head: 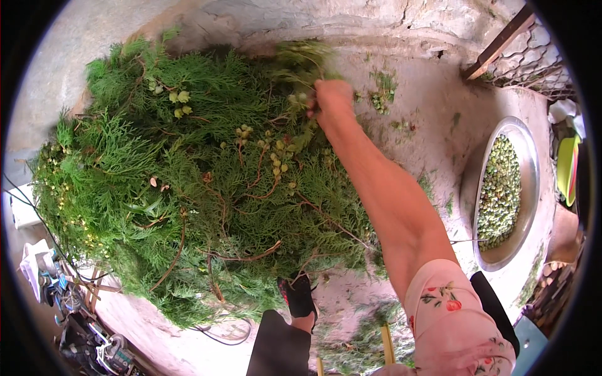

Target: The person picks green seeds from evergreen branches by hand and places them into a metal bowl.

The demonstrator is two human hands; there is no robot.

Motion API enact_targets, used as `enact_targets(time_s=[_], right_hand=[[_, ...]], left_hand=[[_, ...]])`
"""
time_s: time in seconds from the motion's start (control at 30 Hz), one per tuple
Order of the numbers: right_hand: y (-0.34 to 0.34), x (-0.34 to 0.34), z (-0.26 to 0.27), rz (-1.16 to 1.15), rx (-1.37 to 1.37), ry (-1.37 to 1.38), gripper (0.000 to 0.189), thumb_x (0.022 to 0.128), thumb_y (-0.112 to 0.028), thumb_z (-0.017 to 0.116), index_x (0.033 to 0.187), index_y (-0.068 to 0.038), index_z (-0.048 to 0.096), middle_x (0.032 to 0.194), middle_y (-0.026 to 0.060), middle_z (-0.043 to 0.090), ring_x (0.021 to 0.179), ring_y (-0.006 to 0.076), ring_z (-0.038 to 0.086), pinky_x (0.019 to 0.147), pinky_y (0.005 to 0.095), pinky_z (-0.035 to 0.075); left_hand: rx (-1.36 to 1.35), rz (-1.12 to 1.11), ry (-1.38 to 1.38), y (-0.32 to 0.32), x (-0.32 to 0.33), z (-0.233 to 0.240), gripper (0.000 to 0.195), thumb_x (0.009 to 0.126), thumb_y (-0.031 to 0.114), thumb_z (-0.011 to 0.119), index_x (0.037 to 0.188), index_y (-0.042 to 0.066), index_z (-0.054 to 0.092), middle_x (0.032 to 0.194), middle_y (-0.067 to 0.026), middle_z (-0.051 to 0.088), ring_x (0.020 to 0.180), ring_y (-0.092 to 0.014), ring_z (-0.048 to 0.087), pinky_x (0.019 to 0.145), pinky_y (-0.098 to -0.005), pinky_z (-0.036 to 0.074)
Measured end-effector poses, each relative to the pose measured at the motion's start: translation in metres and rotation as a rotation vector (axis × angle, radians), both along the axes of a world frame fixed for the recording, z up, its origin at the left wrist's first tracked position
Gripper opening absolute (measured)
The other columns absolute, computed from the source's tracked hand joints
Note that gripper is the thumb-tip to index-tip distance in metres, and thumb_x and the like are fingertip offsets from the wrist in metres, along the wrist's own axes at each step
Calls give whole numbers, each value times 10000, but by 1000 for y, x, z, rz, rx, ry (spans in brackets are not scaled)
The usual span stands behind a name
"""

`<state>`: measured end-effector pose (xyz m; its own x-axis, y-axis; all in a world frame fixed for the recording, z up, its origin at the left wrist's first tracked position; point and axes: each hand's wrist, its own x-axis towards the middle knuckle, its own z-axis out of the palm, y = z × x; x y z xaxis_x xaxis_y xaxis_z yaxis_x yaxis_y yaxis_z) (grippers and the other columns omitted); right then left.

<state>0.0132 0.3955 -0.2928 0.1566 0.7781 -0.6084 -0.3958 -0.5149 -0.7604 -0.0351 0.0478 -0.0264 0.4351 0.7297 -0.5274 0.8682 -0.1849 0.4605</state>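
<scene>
My right hand [333, 99] reaches out over the far right side of a large heap of cut conifer branches [197, 197]. Its fingers are closed on a leafy conifer sprig [303, 56], which is blurred. Scale-like green foliage makes up the heap, with brown stems showing through. Round green cones [278, 160] sit in clusters near its middle, and more cones [179, 101] show at the upper left. On the right, a metal basin [530, 225] holds many small green cones [499, 197]. My left hand is out of view.
My shoe [299, 296] touches the heap's near edge. Loose sprigs [383, 91] lie on the concrete floor [437, 117]. A rough wall [329, 21] stands behind. A wooden post [498, 42] and wire mesh are at upper right; stacked firewood [555, 291] is at lower right.
</scene>
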Motion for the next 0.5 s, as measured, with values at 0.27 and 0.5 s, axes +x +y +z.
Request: enact_targets(time_s=[0.27, 0.5], right_hand=[[-70, 29, 28, 16, 29, 15, 185, 832, -73, 424, 676, 24, 447, 541, 117, 472, 358, 199, 443, 317, 335, 304], [-7, 30, -5, 151, 112, -417, 223, 802, -133, 485, 664, 36, 529, 538, 108, 528, 353, 198, 485, 320, 325, 365]], left_hand=[[-2, 2, -6, -4, 2, -1, 372, 827, 272, 496, 1133, 61, 519, 1058, -182, 543, 910, -287, 540, 860, -432, 412], [7, -21, -10, -8, 10, 3, 366, 828, 272, 496, 1128, 62, 521, 1055, -178, 547, 904, -284, 545, 855, -430, 416]])
